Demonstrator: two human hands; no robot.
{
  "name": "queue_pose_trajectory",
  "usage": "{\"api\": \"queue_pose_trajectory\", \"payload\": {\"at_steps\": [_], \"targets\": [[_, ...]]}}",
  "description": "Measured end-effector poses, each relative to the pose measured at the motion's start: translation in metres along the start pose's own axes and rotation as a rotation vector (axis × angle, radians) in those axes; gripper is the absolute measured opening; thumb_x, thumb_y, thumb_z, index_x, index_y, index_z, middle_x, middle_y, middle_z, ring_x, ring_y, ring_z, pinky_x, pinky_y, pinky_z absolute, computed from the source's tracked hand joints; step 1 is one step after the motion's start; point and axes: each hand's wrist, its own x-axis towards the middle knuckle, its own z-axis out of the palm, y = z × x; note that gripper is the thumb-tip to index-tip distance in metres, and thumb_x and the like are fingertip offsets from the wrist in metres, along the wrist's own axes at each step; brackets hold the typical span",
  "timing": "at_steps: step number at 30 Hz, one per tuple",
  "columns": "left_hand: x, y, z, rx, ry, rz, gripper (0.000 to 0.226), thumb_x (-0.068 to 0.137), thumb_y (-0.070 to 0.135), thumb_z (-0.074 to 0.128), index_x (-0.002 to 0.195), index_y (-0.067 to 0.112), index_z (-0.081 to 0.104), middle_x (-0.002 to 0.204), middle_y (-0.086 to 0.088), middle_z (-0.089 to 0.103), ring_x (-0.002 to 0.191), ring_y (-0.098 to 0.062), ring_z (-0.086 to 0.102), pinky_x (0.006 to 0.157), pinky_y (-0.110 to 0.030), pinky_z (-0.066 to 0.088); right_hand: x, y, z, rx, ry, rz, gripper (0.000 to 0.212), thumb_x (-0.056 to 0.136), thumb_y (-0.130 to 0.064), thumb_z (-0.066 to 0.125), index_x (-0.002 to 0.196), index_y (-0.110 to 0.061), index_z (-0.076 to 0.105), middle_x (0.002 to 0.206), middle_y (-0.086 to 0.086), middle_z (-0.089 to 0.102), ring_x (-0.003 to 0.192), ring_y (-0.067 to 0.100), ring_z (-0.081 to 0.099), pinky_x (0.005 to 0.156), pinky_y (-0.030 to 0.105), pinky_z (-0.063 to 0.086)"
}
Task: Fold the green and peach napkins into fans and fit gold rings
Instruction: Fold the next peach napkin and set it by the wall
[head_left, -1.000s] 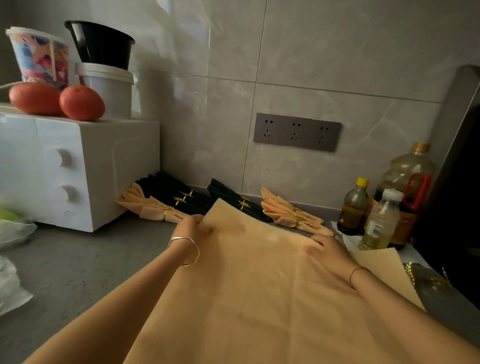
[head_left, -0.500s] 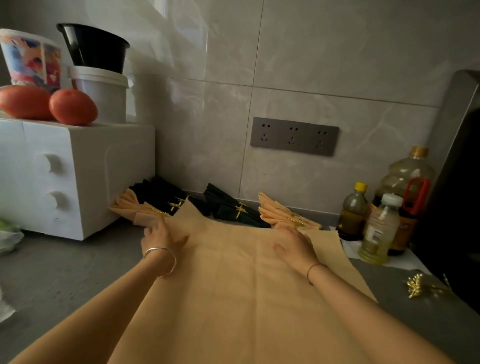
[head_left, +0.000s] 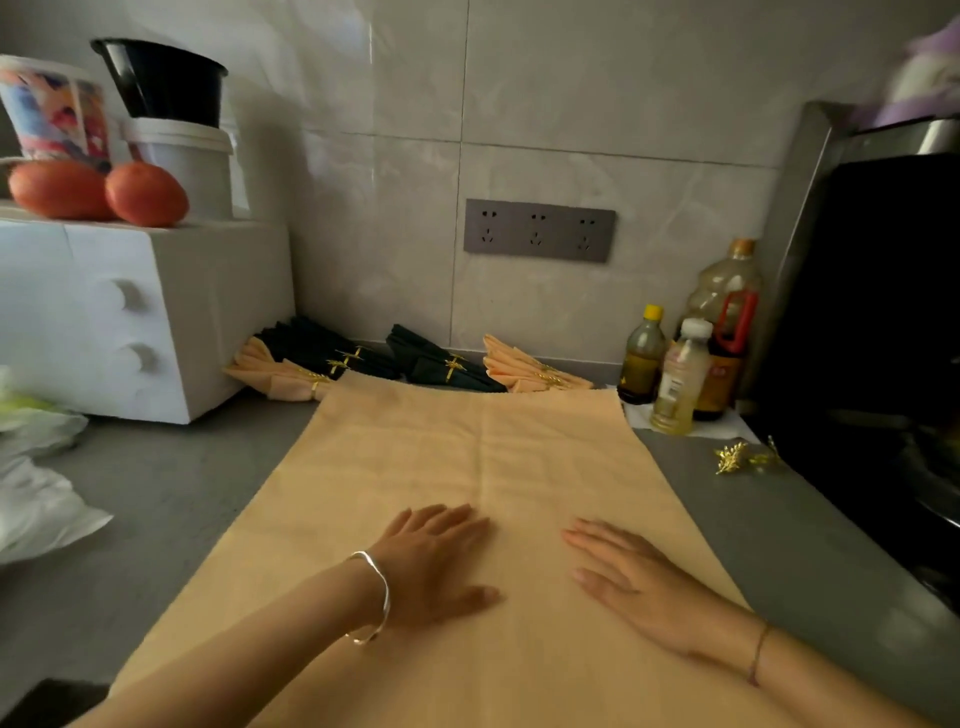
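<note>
On the grey table (head_left: 171, 493), a peach napkin (head_left: 467, 457) lies opened out flat, its far edge running to the foot of the tiled wall and its near end passing out of the bottom of the view. A crease runs down its middle. Both hands rest on it, palms down. The left hand (head_left: 436, 561) lies just left of the crease and the right hand (head_left: 639, 587) lies apart to the right. Each grip is spread, fingers straight and flat on the cloth, pinching nothing. A silver bangle (head_left: 374, 597) circles the left wrist and a thin bracelet (head_left: 758, 654) the right.

Beyond the napkin's far edge, finished fans lie in a row against the wall: a peach fan (head_left: 280, 376), dark green fans (head_left: 322, 348), more green ones (head_left: 441, 364) and another peach fan (head_left: 530, 371), each banded in gold. Loose gold rings (head_left: 732, 457) with leaf shapes sit on the table well to the right of the cloth.

Three bottles (head_left: 678, 384) stand in the right corner beside a dark appliance (head_left: 883, 338). At the left stands a white oven (head_left: 130, 317) with two knobs. On top of it are two red fruits (head_left: 145, 195) and stacked tubs (head_left: 182, 171). A grey socket strip (head_left: 539, 230) is set in the wall.
</note>
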Motion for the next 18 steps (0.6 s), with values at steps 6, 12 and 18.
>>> {"api": "queue_pose_trajectory", "payload": {"at_steps": [6, 12, 18], "targets": [[-0.037, 0.025, 0.005, -0.025, -0.04, 0.138, 0.101, 0.057, 0.092, 0.022, 0.147, 0.047, 0.008, 0.158, 0.016, 0.003, 0.146, -0.01, -0.001, 0.117, -0.032, -0.004, -0.064, -0.019, 0.004, -0.034, -0.018, -0.113, 0.074, 0.068, -0.088, 0.016, 0.132, -0.054, 0.028, 0.144, -0.037, 0.014, 0.134, -0.018, 0.003, 0.107, 0.004, 0.0], [-0.061, 0.04, 0.011, -0.049, 0.01, 0.233, 0.103, 0.055, 0.092, 0.031, 0.146, 0.045, 0.018, 0.156, 0.017, 0.013, 0.144, -0.007, 0.007, 0.119, -0.027, 0.006, -0.095, -0.04, 0.008, -0.037, 0.083, -0.177, 0.071, 0.069, -0.082, 0.03, 0.125, -0.046, 0.052, 0.131, -0.039, 0.034, 0.126, -0.022, 0.024, 0.101, -0.002, 0.01], [-0.075, 0.043, 0.006, -0.089, 0.1, 0.221, 0.097, 0.058, 0.088, 0.031, 0.141, 0.038, 0.038, 0.148, 0.019, 0.034, 0.138, 0.002, 0.025, 0.11, -0.007, 0.011, -0.1, -0.055, 0.014, -0.083, 0.116, -0.215, 0.067, 0.071, -0.079, 0.041, 0.123, -0.041, 0.059, 0.132, -0.027, 0.049, 0.124, -0.012, 0.037, 0.103, 0.006, 0.022]]}}
